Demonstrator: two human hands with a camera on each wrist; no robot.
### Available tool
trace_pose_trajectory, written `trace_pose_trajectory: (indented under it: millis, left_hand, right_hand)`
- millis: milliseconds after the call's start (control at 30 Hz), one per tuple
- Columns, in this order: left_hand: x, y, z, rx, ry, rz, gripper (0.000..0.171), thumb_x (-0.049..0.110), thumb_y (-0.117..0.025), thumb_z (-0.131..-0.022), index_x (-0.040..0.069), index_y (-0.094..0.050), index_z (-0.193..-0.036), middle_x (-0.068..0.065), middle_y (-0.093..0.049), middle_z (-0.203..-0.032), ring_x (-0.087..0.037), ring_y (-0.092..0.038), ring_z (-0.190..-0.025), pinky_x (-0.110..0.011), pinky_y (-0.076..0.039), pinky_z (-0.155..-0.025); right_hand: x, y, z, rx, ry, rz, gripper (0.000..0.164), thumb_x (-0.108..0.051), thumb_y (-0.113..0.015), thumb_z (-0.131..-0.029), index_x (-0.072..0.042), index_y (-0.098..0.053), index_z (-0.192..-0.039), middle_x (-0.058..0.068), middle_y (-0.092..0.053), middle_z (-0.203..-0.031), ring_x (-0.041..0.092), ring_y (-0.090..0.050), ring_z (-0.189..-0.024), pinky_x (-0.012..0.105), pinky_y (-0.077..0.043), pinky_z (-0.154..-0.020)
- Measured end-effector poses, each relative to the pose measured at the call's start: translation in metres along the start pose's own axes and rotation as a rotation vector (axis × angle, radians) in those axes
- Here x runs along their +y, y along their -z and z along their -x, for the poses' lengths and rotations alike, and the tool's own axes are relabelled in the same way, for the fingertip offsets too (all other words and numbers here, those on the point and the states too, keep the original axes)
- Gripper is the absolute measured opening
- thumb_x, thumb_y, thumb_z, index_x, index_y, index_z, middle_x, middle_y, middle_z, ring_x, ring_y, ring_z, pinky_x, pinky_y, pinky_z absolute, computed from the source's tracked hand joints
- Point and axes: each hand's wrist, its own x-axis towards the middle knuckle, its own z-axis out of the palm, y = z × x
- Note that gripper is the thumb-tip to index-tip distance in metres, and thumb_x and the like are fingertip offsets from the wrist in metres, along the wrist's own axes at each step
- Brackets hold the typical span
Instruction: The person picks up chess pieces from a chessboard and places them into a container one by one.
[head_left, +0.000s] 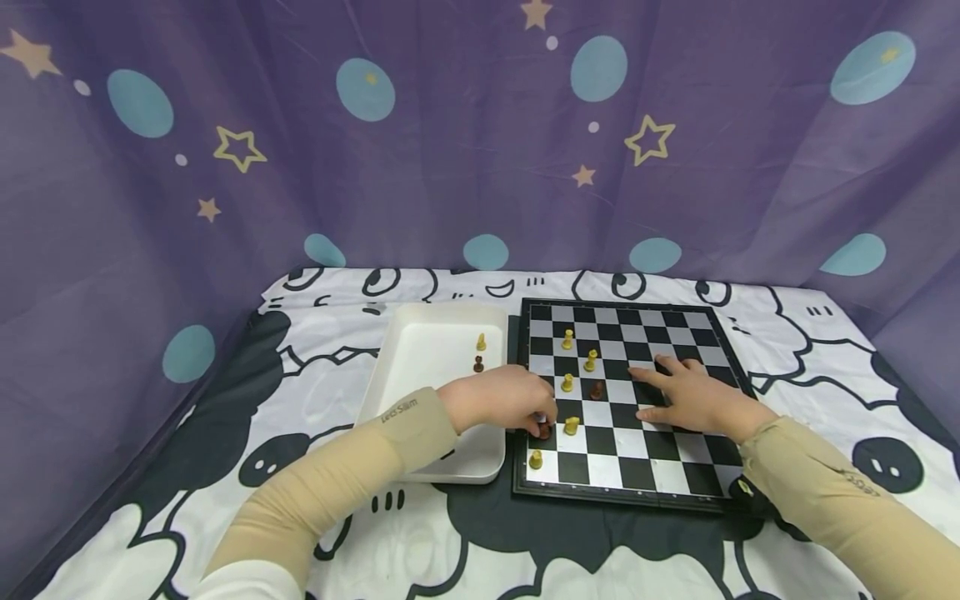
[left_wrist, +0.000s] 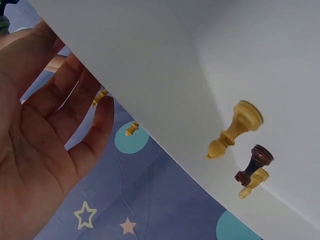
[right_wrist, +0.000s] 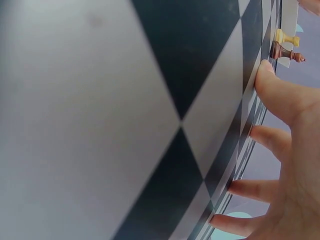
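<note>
Starry purple curtain (head_left: 480, 187) hangs behind; printed cloth (head_left: 412, 542) lies below.

A cloth-covered surface (head_left: 420, 542) carried a white tray (head_left: 412, 358) and a black-framed chessboard (head_left: 670, 476) side by side. The chessboard lay right of the middle, toward the surface's far edge, with the tray just left of it. Black cartoon outlines and dark patches marked the white cloth (head_left: 795, 400).

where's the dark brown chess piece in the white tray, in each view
Head: just below the picture's middle, the dark brown piece near the white tray's right side.
Left wrist: lower right, the dark brown piece between two yellow pieces.
Right wrist: not in it.
Shared landmark: purple curtain.
</note>
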Motion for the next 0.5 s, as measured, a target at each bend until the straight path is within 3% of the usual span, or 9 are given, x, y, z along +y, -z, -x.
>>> trace_pose_trajectory:
  millis: [500]
  left_hand:
    - [-0.0001,0.0005,-0.0001,-0.004,-0.006,-0.003,0.018,0.031,-0.065,-0.089,0.021,-0.073,-0.102,0.008,-0.067,-0.096,-0.005,-0.061,-0.083,-0.023,-0.05,-0.076]
  right_hand:
    - [-0.0012,0.0002,-0.0015,-0.013,-0.011,0.009,0.083,-0.069,-0.055,-0.079,-0.018,-0.043,-0.143,0.031,-0.028,-0.146,0.058,-0.028,-0.126,0.071,-0.037,-0.088]
